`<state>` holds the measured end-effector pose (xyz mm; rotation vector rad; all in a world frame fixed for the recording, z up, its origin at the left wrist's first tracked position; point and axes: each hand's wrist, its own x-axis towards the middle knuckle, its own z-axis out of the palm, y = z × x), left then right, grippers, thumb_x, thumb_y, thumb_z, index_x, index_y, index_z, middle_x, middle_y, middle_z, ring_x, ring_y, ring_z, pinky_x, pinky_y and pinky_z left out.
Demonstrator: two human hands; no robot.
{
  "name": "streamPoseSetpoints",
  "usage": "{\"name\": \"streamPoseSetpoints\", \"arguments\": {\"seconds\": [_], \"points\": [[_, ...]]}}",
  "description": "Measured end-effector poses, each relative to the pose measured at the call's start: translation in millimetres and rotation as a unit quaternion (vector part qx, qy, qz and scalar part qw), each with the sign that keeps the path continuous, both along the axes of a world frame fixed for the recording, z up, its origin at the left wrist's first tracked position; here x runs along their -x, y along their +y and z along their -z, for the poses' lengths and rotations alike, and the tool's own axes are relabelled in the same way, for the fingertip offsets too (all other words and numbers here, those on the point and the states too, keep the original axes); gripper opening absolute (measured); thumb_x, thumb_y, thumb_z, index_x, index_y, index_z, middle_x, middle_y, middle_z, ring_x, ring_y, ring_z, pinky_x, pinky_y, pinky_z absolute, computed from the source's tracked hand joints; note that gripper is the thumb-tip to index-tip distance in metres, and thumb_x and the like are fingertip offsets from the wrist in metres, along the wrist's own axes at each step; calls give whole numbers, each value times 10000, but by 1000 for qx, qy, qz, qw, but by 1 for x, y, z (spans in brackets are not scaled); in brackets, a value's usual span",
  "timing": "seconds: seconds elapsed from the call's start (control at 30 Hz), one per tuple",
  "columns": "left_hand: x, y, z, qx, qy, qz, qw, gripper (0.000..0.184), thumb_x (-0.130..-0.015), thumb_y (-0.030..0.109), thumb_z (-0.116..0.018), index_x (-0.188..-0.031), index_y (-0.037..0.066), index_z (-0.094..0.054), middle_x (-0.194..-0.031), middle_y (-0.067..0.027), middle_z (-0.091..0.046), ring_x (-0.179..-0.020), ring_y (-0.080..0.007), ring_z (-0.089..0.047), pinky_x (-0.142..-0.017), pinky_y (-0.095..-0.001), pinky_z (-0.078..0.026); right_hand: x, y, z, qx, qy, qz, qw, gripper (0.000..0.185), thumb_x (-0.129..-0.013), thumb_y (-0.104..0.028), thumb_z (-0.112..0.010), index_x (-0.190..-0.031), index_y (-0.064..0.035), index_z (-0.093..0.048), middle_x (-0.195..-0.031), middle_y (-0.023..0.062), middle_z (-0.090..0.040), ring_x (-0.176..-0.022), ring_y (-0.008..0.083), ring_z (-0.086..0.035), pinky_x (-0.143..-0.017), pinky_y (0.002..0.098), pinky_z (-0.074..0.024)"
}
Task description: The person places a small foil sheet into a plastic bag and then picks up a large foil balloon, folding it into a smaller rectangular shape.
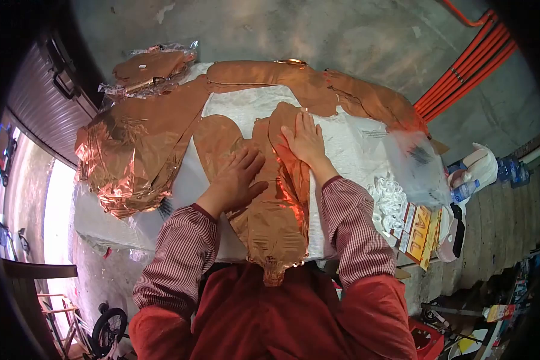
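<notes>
A flat, uninflated copper-coloured foil balloon lies in front of me, its narrow tail hanging over the near table edge. My left hand rests palm down on its left part with the fingers spread. Stretched out flat, my right hand presses on the upper right part, where the foil is creased. A large stack of similar foil balloons lies on the left, crumpled at its lower end. More flat foil pieces line the far edge of the white-covered table.
A clear plastic bag of foil pieces sits at the back left. On the right are a heap of white ribbon, a clear plastic bag, a yellow printed packet and plastic bottles. Orange pipes run along the wall.
</notes>
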<state>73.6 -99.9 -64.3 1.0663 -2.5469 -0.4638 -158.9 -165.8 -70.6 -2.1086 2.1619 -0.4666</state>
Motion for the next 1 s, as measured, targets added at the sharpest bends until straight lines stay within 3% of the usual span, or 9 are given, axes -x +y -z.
{"name": "streamPoseSetpoints", "arguments": {"seconds": [0.27,0.37,0.43,0.5,0.8,0.87,0.9,0.93,1.0], "points": [[0,3,-1,9,21,-7,1000,640,-878,404,-582,-1372,34,-413,-1455,-188,-353,-1382,-368,-267,-1125,-464,-232,-2,62,4,-23,26,-42,999,746,-957,-515,-358,-1452,28,-231,-1530,215,-183,-1423,334,-174,-1136,468,-170],[0,3,0,9,20,-6,1000,641,-879,380,-592,-1377,18,-413,-1458,-199,-351,-1388,-359,-262,-1124,-450,-242,-9,111,-2,-28,-8,-50,998,776,-933,-493,-445,-1441,53,-227,-1508,234,-226,-1414,341,-196,-1139,460,-161],[0,3,0,10,19,-5,1000,637,-879,376,-591,-1374,15,-416,-1458,-199,-351,-1387,-360,-263,-1124,-448,-243,-16,149,-10,-46,40,-81,995,777,-923,-458,-483,-1428,77,-234,-1494,259,-236,-1409,362,-199,-1140,463,-159],[1,4,-4,5,13,-9,1000,627,-881,367,-589,-1367,7,-422,-1459,-200,-349,-1383,-361,-269,-1123,-441,-246,-23,185,-20,-37,-7,-100,994,810,-852,-345,-617,-1413,97,-234,-1456,307,-266,-1383,414,-232,-1126,488,-189],[0,1,5,45,36,2,998,611,-867,381,-588,-1342,33,-425,-1420,-179,-393,-1350,-373,-315,-1108,-467,-264,-18,281,-81,-169,-106,-167,965,627,-910,-241,-555,-1409,48,-310,-1468,234,-312,-1381,368,-274,-1132,438,-210],[0,2,3,36,36,1,999,614,-866,383,-588,-1345,34,-425,-1418,-180,-395,-1352,-373,-314,-1109,-466,-262,-6,259,-91,-152,-285,-149,935,513,-939,-181,-493,-1370,69,-367,-1435,258,-355,-1350,371,-331,-1122,435,-237],[0,2,2,27,36,-1,999,618,-866,385,-587,-1348,35,-425,-1417,-181,-398,-1353,-374,-312,-1111,-464,-261,-3,242,-87,-53,-173,-172,968,493,-949,-150,-476,-1378,63,-357,-1432,256,-359,-1334,387,-346,-1116,427,-251],[1,2,2,29,36,1,999,618,-866,385,-587,-1348,35,-425,-1417,-181,-398,-1353,-374,-312,-1111,-464,-261,2,224,-78,-27,-145,-167,975,477,-962,-110,-425,-1406,35,-331,-1458,221,-340,-1373,357,-293,-1127,414,-229],[0,1,2,28,19,-7,999,622,-866,392,-586,-1351,36,-425,-1426,-181,-387,-1355,-376,-308,-1113,-462,-258,11,191,-49,-30,-115,-166,979,497,-978,-172,-415,-1419,30,-307,-1476,218,-309,-1384,349,-275,-1129,425,-218]]}}
